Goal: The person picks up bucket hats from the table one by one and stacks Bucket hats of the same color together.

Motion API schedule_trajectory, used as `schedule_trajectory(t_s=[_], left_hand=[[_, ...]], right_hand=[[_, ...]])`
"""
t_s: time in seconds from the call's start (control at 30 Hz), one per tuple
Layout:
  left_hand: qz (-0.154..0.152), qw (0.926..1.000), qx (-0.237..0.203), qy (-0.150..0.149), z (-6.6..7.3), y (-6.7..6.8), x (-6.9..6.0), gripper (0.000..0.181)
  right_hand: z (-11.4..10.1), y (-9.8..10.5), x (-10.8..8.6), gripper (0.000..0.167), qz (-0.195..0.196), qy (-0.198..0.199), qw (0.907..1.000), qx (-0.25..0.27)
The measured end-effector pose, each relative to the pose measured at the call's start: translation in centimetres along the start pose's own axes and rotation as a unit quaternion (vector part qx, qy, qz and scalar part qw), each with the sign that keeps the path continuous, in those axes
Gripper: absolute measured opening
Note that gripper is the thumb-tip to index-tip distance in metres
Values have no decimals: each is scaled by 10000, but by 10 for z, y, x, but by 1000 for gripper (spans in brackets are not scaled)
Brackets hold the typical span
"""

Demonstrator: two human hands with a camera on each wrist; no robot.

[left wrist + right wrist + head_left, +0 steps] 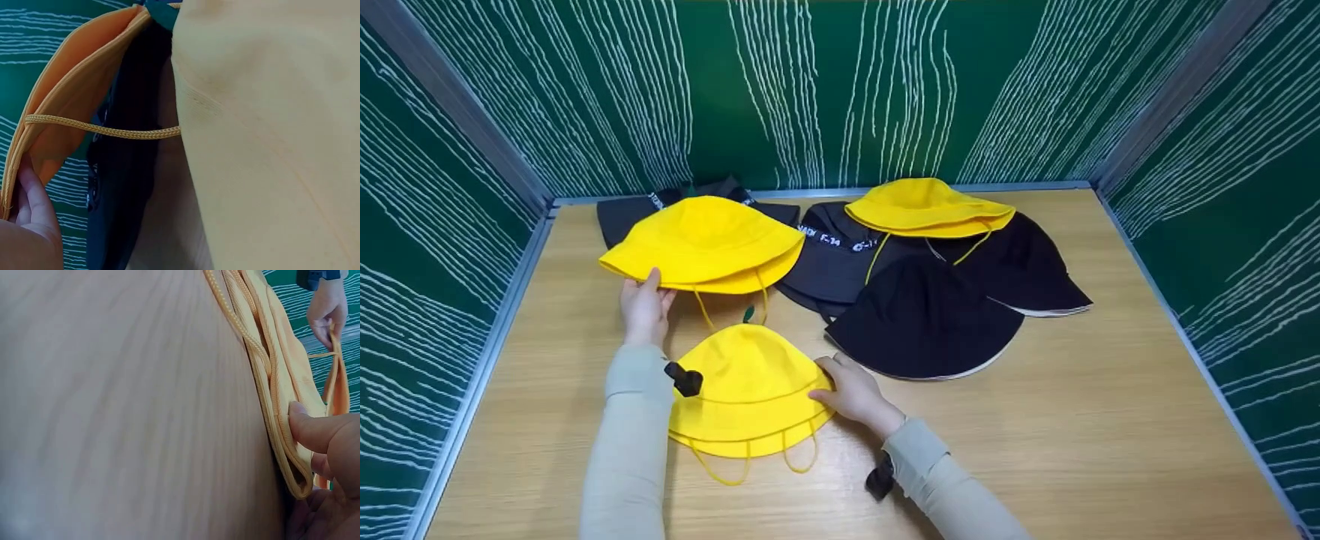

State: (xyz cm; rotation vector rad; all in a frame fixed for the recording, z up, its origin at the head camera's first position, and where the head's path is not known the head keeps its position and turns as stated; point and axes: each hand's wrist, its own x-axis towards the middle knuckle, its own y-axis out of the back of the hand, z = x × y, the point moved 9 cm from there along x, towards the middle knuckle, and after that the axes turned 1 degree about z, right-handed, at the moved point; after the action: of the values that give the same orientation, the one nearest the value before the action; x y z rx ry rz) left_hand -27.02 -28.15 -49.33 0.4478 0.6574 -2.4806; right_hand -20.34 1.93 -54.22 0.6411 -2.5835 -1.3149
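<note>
My left hand (644,306) pinches the brim of a yellow bucket hat (709,244), thumb on top and fingers beneath. In the left wrist view, that hat's folded brim (42,135) and yellow cord (107,128) hang by the fingers. Nearer me lies a stack of yellow bucket hats (746,375), with a green leaf tab (748,314) at its top and cords trailing in front. My right hand (855,390) grips the stack's right brim edge. The right wrist view shows the thumb (312,430) pressed on the layered brims (275,399), other fingers partly hidden.
Behind the lifted hat lies a dark grey hat (619,217) with white lettering. Another lettered dark hat (829,262) sits mid-table, beside two black hats (926,322) and a yellow hat (926,206) resting on top. Green walls (885,90) with white lines border the wooden table (1072,435).
</note>
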Motion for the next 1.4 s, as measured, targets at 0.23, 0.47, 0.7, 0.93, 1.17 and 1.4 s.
schedule_trajectory(t_s=[0.23,0.47,0.7,0.93,1.17,1.4], left_hand=[[-425,9968,-553,-389,19,-19,-18,49],[-792,9900,-921,-716,38,-36,-38,47],[-976,9760,-1697,-958,57,-43,-58,44],[-955,9552,-2494,-1273,80,-37,-80,29],[-1238,9449,-2733,-1310,82,-34,-105,31],[-1394,9409,-2848,-1193,67,-30,-123,29]], right_hand=[[1,-3,0,46,-80,-77,9999,-50],[3,-2,0,47,-77,-118,9999,-2],[2,-3,-1,46,-28,-15,10000,-8],[0,-2,-2,44,157,182,9997,-51],[-3,0,-4,43,221,261,9993,-153],[-3,0,-4,43,185,242,9994,-165]])
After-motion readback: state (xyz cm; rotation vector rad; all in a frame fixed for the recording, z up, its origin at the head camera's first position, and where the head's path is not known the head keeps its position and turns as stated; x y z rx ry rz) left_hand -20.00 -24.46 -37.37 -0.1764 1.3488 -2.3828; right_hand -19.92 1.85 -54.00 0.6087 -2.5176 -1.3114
